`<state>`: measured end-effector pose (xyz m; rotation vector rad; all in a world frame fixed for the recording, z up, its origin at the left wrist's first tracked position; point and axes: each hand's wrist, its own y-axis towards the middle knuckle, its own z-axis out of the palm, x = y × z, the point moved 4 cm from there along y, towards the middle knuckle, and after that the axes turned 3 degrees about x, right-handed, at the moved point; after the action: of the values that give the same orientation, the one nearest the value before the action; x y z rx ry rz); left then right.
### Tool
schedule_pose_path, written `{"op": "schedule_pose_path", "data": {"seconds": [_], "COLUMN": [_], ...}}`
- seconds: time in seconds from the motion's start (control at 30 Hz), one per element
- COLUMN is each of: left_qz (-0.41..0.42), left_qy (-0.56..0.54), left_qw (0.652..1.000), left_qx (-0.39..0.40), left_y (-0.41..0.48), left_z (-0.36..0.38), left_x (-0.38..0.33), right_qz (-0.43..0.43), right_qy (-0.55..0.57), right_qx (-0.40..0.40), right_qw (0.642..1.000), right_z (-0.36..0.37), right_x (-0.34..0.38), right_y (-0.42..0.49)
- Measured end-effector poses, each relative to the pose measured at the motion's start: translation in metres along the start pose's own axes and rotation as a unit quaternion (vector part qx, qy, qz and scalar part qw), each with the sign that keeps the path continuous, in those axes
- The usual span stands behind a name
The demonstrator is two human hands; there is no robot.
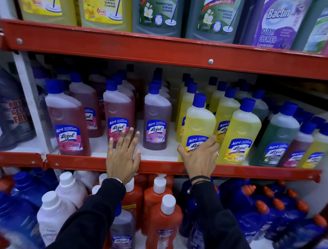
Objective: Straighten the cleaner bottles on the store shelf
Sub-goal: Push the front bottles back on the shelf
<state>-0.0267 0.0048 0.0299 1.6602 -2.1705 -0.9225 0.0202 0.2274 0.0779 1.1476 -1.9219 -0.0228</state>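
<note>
On the middle shelf [155, 166] stand rows of blue-capped Lizol cleaner bottles: red ones at the left, a purple bottle [156, 117] in the middle, yellow ones to the right. My left hand [122, 156] is open, fingers spread, in front of a red bottle [118, 110], its fingertips at the label. My right hand [200, 157] rests flat against the lower front of the nearest yellow bottle [199, 123], fingers apart, thumb toward the gap beside the purple bottle. That yellow bottle stands at the shelf's front edge. I cannot tell whether either hand presses its bottle.
A red bottle [68, 120] stands forward at the left by a white upright. Green and small mixed bottles [277, 138] fill the right end. Large cleaner bottles line the top shelf [165, 49]. Below are orange, white and dark blue bottles [162, 223].
</note>
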Motion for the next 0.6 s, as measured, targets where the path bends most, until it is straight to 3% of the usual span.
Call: {"op": "schedule_pose_path", "data": {"seconds": [0.1,0.23,0.37,0.5,0.6], "left_qz": [0.001,-0.005,-0.01,0.003,0.017], "left_qy": [-0.011,-0.016,-0.02,-0.017,-0.009], "left_qw": [1.0,1.0,0.999,0.999,0.999], "left_qx": [-0.004,-0.023,-0.037,-0.033,-0.036], "left_y": [-0.002,-0.01,-0.016,-0.016,-0.016], "left_z": [-0.001,-0.006,-0.013,-0.016,-0.016], "left_x": [0.003,0.025,0.055,0.068,0.071], "right_qz": [-0.015,-0.136,-0.193,-0.105,-0.047], "right_qy": [0.038,0.125,0.162,0.114,0.091], "right_qx": [-0.052,-0.176,-0.074,0.038,0.052], "right_qw": [0.998,0.967,0.965,0.987,0.993], "right_z": [0.0,0.0,0.03,0.069,0.084], "right_x": [-0.002,0.018,0.056,0.078,0.087], "right_y": [-0.014,-0.049,-0.06,-0.039,-0.022]}}
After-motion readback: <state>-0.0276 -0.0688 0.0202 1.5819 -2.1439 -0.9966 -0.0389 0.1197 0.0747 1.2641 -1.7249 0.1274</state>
